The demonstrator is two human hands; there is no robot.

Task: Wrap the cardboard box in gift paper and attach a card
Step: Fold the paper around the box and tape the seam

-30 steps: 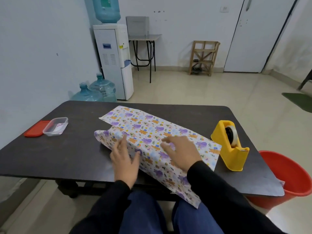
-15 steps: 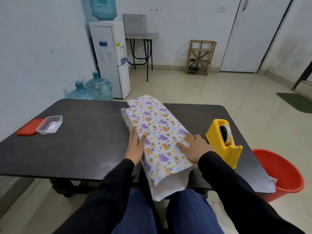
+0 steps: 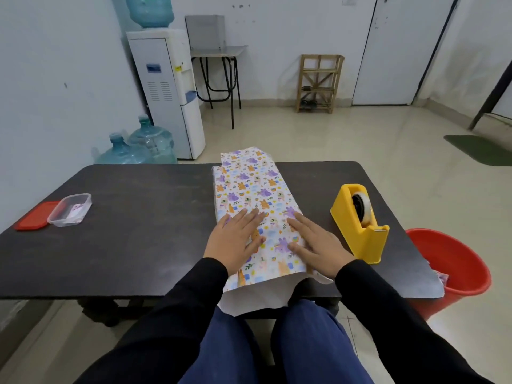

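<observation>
The cardboard box lies hidden inside patterned gift paper (image 3: 249, 187), white with purple and orange animals, lengthwise on the dark table (image 3: 138, 231). The paper's loose white end (image 3: 257, 296) hangs over the table's near edge. My left hand (image 3: 235, 239) lies flat, palm down, on the near left part of the wrapped box. My right hand (image 3: 315, 245) lies flat on its near right part, fingers spread. Neither hand grips anything. A clear plastic tub (image 3: 70, 209) at the left holds what looks like a small card.
A yellow tape dispenser (image 3: 360, 223) stands just right of my right hand. A red lid (image 3: 33, 216) lies beside the tub. A red bucket (image 3: 454, 270) stands on the floor off the table's right end. Water bottles and a dispenser stand beyond the table.
The wrapped box has turned from slanting across the table to pointing straight away from me. Both hands moved from its sides onto its top.
</observation>
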